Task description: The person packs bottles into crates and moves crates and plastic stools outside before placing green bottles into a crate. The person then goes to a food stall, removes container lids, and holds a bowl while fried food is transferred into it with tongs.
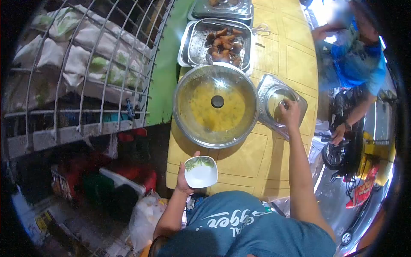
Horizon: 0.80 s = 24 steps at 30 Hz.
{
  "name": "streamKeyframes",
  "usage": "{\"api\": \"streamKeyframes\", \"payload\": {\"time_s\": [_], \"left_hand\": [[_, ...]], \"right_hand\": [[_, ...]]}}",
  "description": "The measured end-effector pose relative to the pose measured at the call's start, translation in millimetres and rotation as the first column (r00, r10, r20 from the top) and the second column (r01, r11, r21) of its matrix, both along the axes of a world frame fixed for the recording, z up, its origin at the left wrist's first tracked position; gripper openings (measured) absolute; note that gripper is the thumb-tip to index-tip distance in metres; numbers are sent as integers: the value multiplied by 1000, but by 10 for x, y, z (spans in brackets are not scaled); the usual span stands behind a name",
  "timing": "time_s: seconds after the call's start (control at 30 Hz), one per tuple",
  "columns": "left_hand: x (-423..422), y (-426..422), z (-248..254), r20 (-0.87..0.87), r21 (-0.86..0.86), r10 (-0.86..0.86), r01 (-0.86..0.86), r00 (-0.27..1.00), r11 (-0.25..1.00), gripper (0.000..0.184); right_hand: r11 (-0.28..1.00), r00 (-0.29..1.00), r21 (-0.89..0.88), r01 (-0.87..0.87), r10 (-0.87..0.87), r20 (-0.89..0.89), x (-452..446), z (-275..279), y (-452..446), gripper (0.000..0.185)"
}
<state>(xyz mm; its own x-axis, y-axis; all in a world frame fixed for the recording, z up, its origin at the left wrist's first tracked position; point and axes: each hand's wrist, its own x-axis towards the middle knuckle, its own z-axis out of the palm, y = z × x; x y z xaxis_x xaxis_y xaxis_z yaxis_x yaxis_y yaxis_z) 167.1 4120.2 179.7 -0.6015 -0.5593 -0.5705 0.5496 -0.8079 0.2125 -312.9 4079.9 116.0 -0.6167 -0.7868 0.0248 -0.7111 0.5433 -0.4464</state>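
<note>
My left hand is wrapped round the side of a small white bowl with a green leaf pattern inside its rim. The bowl is tilted towards me and holds no food. My right hand is closed over a round dish in a metal tray; whatever its fingers pinch is mostly hidden. Between my hands and a little farther off stands a large round pan under a glass lid with a black knob. Yellow food shows through the glass.
Behind the pan, fried brown pieces lie in a metal tray, near scissors. A yellow-patterned cloth covers the table. A wire grille stands left. A person in blue is at the right, beside the street.
</note>
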Motion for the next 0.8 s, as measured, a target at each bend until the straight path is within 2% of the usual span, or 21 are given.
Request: {"api": "streamKeyframes", "payload": {"time_s": [0.07,0.13,0.17,0.23,0.27,0.3,0.33,0.37,0.43,0.47,0.53,0.7,0.77,0.8], "left_hand": [[-25,-132,-25,-14,-10,-31,31,999,999,83],[-11,-223,-73,-23,1,-46,46,999,999,83],[0,-275,-103,-20,7,-36,36,999,999,83],[36,-351,-234,-17,-6,-55,55,998,998,81],[70,-364,-298,-1,-3,-57,57,998,998,80],[103,-390,-351,-3,-9,-68,68,998,998,80],[133,-424,-400,-12,-29,-102,101,995,994,79],[159,-455,-434,-20,-52,-136,135,991,990,77],[219,-389,-487,-12,-36,-162,162,987,986,77],[240,-544,-497,0,-36,-191,191,982,981,77],[300,-547,-522,0,-12,-214,214,977,977,77],[378,-673,-367,-24,-21,-245,244,969,969,78],[464,-739,-250,26,-33,-281,282,959,959,81],[479,-749,-221,167,-75,-293,309,941,948,90]], "right_hand": [[999,999,5,32,-33,10,74,154,-28,33],[988,993,154,-28,45,-109,159,367,-119,32],[989,992,148,-8,26,-120,146,320,-192,32],[993,992,-56,-104,99,-81,111,179,-427,33],[992,962,-103,-68,93,256,263,261,-584,41],[999,864,-33,-23,36,502,423,279,-710,47],[999,705,42,2,-31,709,549,285,-809,53],[999,707,32,13,-31,707,647,260,-873,53],[991,768,15,-131,92,633,800,200,-998,62],[994,778,-35,-107,105,620,817,230,-1113,62],[999,700,14,-40,18,714,881,157,-990,64],[999,746,-1,-44,34,665,917,121,-812,64],[999,609,-35,-25,43,792,954,82,-705,63],[999,624,-17,-37,37,781,969,66,-672,62]]}}
